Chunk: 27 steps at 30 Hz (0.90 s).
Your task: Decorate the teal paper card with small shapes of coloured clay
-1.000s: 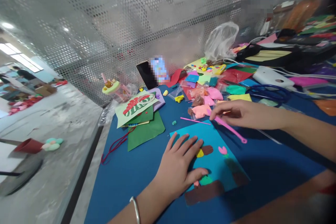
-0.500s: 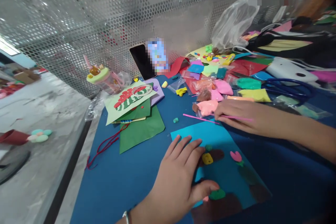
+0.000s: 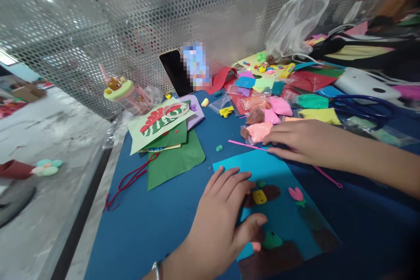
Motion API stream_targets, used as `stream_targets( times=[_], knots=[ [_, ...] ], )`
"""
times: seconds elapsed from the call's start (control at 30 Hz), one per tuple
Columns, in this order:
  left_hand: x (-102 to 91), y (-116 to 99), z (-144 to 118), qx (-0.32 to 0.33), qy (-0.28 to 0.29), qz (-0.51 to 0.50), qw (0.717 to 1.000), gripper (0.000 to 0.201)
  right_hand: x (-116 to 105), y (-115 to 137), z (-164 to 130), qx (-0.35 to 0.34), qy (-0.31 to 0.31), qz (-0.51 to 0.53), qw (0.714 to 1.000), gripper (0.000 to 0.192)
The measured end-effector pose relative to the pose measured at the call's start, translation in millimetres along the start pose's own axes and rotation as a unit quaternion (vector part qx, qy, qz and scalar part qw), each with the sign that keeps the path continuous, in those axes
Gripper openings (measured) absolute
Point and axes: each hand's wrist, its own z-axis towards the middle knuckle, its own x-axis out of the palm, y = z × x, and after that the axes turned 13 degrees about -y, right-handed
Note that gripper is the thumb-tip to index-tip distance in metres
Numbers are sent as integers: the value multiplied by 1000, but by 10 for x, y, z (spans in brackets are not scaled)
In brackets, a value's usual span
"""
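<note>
My left hand [image 3: 219, 223] rests spread over the left part of a blue sheet [image 3: 236, 162], palm down and gripping nothing. On the sheet are brown clay patches, a yellow clay square [image 3: 259, 197], a green clay shape [image 3: 273, 239] and a pink clay tulip [image 3: 295, 193]. My right hand [image 3: 302, 140] is at the sheet's far edge, thumb and fingers apart. Its fingertips are beside a bag of coral-pink clay [image 3: 259, 132] and the end of a thin pink stick [image 3: 244, 144]. Another pink stick [image 3: 328, 176] with a looped end lies below that hand, partly hidden.
Colourful clay packets [image 3: 313, 101] and blue-handled scissors [image 3: 364, 111] fill the back right. Two phones lean on the perforated metal panel [image 3: 229, 26]. Paper cards [image 3: 177, 162], a red cord [image 3: 131, 179] and a lidded cup [image 3: 121, 94] are on the left.
The pink stick in my right hand has been let go and now lies below it on the table. My right hand has shifted slightly left; my left hand stays over the sheet.
</note>
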Motion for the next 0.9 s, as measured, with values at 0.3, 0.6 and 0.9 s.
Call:
stream_targets(
  times=[0.3,0.6,0.9],
  knots=[
    [31,60,-19,-50,-146,13,988,34,223,221,185,11,-59,-71,996,13],
    [-75,57,39,62,-126,130,982,21,-300,332,46,2,-53,207,977,14],
    [4,-135,273,107,-88,90,986,22,-236,455,69,232,-58,562,792,8]
  ],
)
